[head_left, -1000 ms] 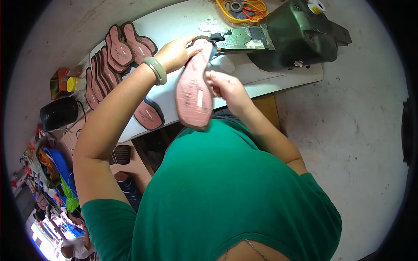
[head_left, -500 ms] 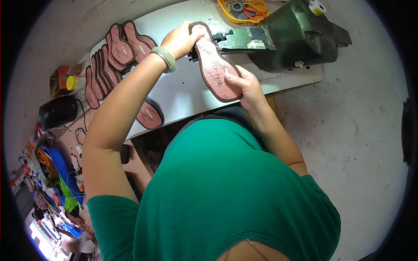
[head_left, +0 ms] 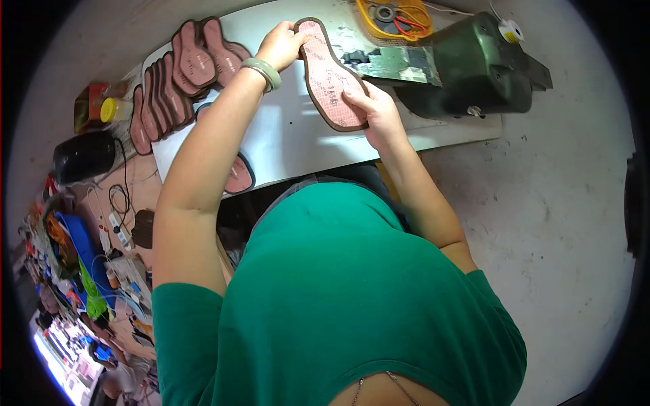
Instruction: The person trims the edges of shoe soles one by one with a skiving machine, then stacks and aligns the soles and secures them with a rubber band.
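A pink insole (head_left: 328,84) with a dark brown bound edge and printed marks hangs over the white table, held at both ends. My left hand (head_left: 282,46), with a green bangle at the wrist, grips its narrower far end. Near the wider end, my right hand (head_left: 376,111) holds the edge with the thumb on the pink face. To the right of the insole is the dark green sewing machine (head_left: 474,68), its arm pointing toward the insole. Another insole (head_left: 240,176) lies on the table, partly hidden under my left forearm.
Several similar insoles (head_left: 162,101) lie overlapping on the table's left. A yellow tray (head_left: 393,28) with orange-handled scissors stands behind the machine arm. At the left are a yellow-lidded jar (head_left: 108,110) and a black rounded object (head_left: 84,157). The white table (head_left: 284,155) has a curved edge.
Both hands have brought the insole slightly up and away from my body, and it appears clear of the machine's end. My view has shifted a little. Both hands keep their hold.
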Tool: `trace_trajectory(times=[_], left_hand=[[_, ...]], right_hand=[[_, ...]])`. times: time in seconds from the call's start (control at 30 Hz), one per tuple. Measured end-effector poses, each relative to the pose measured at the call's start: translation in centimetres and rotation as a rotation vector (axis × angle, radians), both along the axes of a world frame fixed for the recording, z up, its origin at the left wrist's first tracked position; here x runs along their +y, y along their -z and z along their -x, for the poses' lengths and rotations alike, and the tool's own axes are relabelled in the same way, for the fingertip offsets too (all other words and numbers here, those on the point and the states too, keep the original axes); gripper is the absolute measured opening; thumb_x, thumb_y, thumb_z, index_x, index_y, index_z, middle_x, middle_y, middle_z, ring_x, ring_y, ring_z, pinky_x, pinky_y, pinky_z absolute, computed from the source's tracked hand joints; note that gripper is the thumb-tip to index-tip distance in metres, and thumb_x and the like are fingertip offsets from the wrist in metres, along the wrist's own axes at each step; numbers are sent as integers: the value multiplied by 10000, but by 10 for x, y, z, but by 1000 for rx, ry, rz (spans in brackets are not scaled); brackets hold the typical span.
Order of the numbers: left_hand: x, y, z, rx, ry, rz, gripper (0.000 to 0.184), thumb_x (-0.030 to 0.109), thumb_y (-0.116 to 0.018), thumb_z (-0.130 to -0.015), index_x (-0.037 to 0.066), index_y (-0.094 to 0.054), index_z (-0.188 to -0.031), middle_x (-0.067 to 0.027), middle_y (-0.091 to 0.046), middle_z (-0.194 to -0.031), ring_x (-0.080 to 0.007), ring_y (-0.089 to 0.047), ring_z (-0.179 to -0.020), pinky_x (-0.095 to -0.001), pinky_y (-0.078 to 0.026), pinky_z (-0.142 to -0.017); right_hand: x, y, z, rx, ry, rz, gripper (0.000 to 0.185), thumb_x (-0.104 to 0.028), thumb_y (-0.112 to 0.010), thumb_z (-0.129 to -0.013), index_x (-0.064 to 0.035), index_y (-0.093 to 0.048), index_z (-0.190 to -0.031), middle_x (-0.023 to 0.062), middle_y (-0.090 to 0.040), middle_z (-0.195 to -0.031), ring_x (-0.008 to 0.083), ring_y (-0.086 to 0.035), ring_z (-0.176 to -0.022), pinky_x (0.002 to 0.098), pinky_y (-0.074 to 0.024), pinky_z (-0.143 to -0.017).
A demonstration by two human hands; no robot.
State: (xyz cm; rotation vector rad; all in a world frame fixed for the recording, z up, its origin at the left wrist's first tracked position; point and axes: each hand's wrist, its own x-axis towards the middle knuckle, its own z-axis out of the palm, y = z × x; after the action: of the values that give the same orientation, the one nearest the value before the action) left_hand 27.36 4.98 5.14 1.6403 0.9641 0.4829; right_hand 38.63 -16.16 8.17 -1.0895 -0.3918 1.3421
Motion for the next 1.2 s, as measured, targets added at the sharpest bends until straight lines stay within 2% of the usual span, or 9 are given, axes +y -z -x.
trace_trajectory(times=[0.1, 0.23, 0.37, 0.4, 0.53, 0.6, 0.77, 0.87, 1.2], left_hand=[[-15, -2, 46, -92, -96, 53, 489, 323, -625, -898, -18, -487, -1221, -94, -644, -924, -144, -614, -766, -277, -499, -684], [-70, 51, 140, 398, -495, -489, 589, 370, -686, -813, 13, -481, -1234, -202, -578, -1108, -342, -512, -1110, -428, -407, -953], [-131, 66, 210, 804, -847, -516, 642, 381, -706, -803, -5, -460, -1254, -214, -585, -1111, -366, -544, -1062, -407, -419, -938], [-136, 68, 216, 809, -862, -510, 642, 381, -706, -803, -5, -460, -1254, -214, -585, -1111, -366, -544, -1062, -407, -419, -938], [-146, 73, 243, 553, -838, 57, 580, 292, -710, -815, -21, -462, -1236, -193, -599, -1092, -309, -582, -1012, -388, -438, -927], [-144, 75, 254, 94, -731, 382, 523, 257, -707, -828, -31, -487, -1206, -155, -622, -1058, -238, -608, -945, -333, -459, -886], [-170, 30, 226, -519, -538, 630, 400, 210, -689, -854, -27, -546, -1143, -94, -641, -1029, -131, -609, -913, -259, -479, -811], [-172, 14, 201, -352, -474, 504, 367, 191, -657, -879, -17, -538, -1157, -91, -634, -1055, -145, -613, -943, -271, -486, -827], [-172, -2, 134, -666, -180, 941, 277, 145, -605, -912, -9, -552, -1137, -83, -642, -1031, -146, -633, -914, -288, -514, -812]], right_hand=[[5, 6, 21, -18, -157, -36, 404, -96, -638, -859, 44, -529, -1222, 86, -646, -1074, 126, -614, -958, 268, -475, -862], [4, 43, 59, -92, -288, 51, 391, -125, -639, -873, 27, -533, -1217, 87, -649, -1068, 130, -616, -960, 264, -474, -861], [7, 85, 81, -29, -339, 217, 396, -178, -648, -880, 20, -535, -1204, 91, -647, -1072, 139, -610, -976, 277, -471, -867], [11, 95, 83, -233, -351, 253, 389, -188, -648, -881, 20, -541, -1192, 91, -646, -1074, 142, -607, -983, 283, -471, -866], [26, 88, 101, -802, -378, 218, 412, -239, -663, -870, 37, -555, -1156, 110, -642, -1072, 166, -595, -1006, 301, -468, -867], [30, 78, 103, -1118, -364, 42, 488, -299, -693, -843, 71, -557, -1130, 146, -639, -1061, 202, -586, -1025, 315, -467, -871], [35, 58, 126, -448, -690, 153, 327, -207, -652, -877, 15, -600, -1111, 78, -648, -1052, 150, -599, -980, 294, -468, -855], [28, 38, 127, -58, -747, 266, 288, -188, -664, -865, 11, -618, -1069, 76, -661, -993, 135, -609, -905, 279, -478, -816], [-11, 10, 78, -304, -580, 76, 287, -125, -629, -882, 11, -601, -1134, 67, -663, -1013, 120, -612, -873, 271, -487, -772]])
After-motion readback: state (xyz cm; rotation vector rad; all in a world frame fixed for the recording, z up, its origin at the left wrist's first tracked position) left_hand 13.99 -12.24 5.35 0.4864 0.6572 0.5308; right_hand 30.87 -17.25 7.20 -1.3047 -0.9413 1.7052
